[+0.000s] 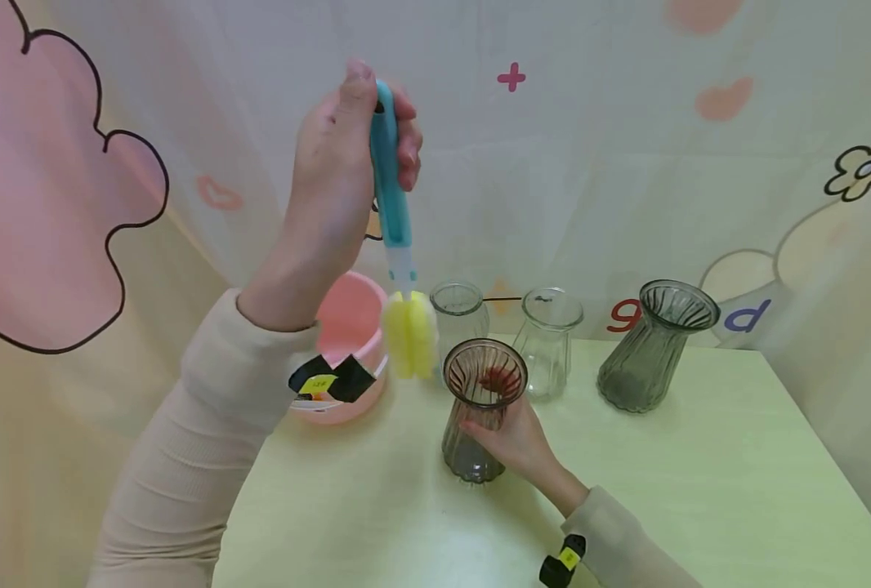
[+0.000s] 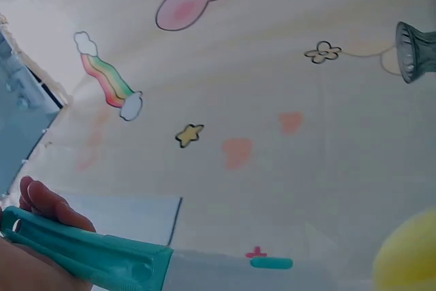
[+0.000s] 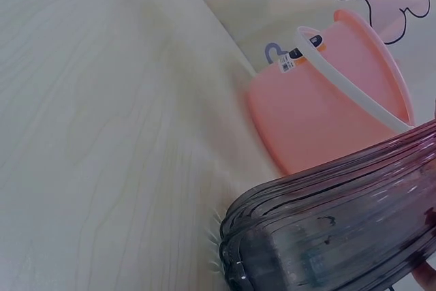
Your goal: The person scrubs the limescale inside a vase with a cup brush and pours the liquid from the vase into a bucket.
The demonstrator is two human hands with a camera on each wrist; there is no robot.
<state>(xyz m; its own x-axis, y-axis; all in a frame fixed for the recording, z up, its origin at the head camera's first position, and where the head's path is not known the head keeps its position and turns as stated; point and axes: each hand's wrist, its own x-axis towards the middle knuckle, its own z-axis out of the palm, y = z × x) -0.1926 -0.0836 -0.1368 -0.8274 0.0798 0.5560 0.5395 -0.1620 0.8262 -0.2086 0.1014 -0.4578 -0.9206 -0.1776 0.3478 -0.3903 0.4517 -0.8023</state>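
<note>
Behind our pale green table (image 1: 700, 490) hangs a cartoon-printed curtain (image 1: 590, 163) with a pink cloud at its left edge. Moving rightward, our left hand (image 1: 340, 171) is raised, fingers curled round the teal handle of a bottle brush (image 1: 395, 220), whose yellow sponge head hangs just above and left of the smoky vase's mouth. A pink bucket (image 1: 347, 343) stands behind it. Our right hand (image 1: 516, 441) grips the smoky ribbed vase (image 1: 480, 408), upright near the table's middle. Two clear glass jars (image 1: 546, 343) stand behind, and a grey ribbed vase (image 1: 656, 343) stands farther right.
</note>
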